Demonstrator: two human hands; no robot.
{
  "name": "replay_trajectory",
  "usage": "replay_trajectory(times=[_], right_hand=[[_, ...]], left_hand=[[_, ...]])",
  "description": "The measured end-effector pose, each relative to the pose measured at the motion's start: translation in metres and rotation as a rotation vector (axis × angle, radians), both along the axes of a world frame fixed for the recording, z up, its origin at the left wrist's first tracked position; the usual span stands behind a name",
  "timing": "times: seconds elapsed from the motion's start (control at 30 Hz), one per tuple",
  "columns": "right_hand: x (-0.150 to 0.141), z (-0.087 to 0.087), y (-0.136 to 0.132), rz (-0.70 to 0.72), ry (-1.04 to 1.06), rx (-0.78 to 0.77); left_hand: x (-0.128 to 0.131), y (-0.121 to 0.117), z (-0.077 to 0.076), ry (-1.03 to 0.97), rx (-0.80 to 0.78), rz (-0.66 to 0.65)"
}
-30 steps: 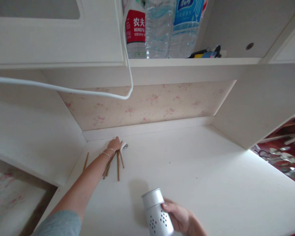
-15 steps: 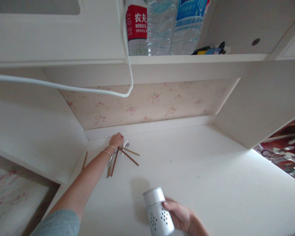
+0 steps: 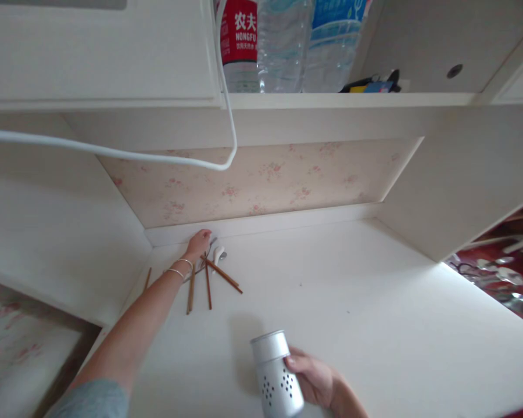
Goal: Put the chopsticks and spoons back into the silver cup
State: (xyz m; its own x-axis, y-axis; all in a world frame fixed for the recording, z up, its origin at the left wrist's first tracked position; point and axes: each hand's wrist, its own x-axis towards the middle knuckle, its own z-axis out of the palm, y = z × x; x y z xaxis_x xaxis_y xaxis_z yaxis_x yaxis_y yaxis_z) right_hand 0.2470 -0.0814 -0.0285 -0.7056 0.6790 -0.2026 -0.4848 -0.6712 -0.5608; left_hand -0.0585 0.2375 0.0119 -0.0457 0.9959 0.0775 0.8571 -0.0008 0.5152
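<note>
In the head view, the right hand (image 3: 316, 377), at 5 o'clock, has its fingers and thumb wrapped round a perforated silver canister (image 3: 279, 377) at 6 o'clock, whose rimmed end leans towards 11 o'clock. The left hand (image 3: 198, 242), at 8 o'clock, is at the back edge of the white bench (image 3: 375, 325), its fingers curled in; I cannot tell whether it pinches anything. Just beside it, brown sticks (image 3: 208, 287) fan out towards 4 and 6 o'clock, with a white spoon (image 3: 218, 253) near their upper ends. A lone stick (image 3: 147, 279) lies past the forearm, near the bench's left edge. Room for moving stretches across the bench from the sticks to the side panel (image 3: 444, 180) at 3 o'clock. Overhead at 12 o'clock runs the edge of a shelf (image 3: 353, 100) bearing bottles (image 3: 283, 52), and a white cable (image 3: 157, 158) droops below it, bending towards 9 o'clock
</note>
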Motion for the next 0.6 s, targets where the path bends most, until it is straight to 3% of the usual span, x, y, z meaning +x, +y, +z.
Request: replay_trajectory(times=[0.17, 0.3, 0.47, 0.6], right_hand=[[0.0, 0.003, -0.004, -0.005, -0.009, 0.073], [0.002, 0.005, 0.011, -0.149, -0.11, 0.174], [-0.006, 0.022, 0.085, -0.415, -0.492, 0.392], [-0.026, 0.024, 0.163, -0.639, -0.946, 0.616]], left_hand=[[-0.055, -0.053, 0.006, 0.092, 0.056, 0.029], [-0.106, -0.121, -0.009, 0.205, 0.041, 0.104], [-0.134, -0.188, -0.04, 0.292, 0.034, 0.142], [-0.133, -0.208, -0.055, 0.289, 0.073, 0.14]])
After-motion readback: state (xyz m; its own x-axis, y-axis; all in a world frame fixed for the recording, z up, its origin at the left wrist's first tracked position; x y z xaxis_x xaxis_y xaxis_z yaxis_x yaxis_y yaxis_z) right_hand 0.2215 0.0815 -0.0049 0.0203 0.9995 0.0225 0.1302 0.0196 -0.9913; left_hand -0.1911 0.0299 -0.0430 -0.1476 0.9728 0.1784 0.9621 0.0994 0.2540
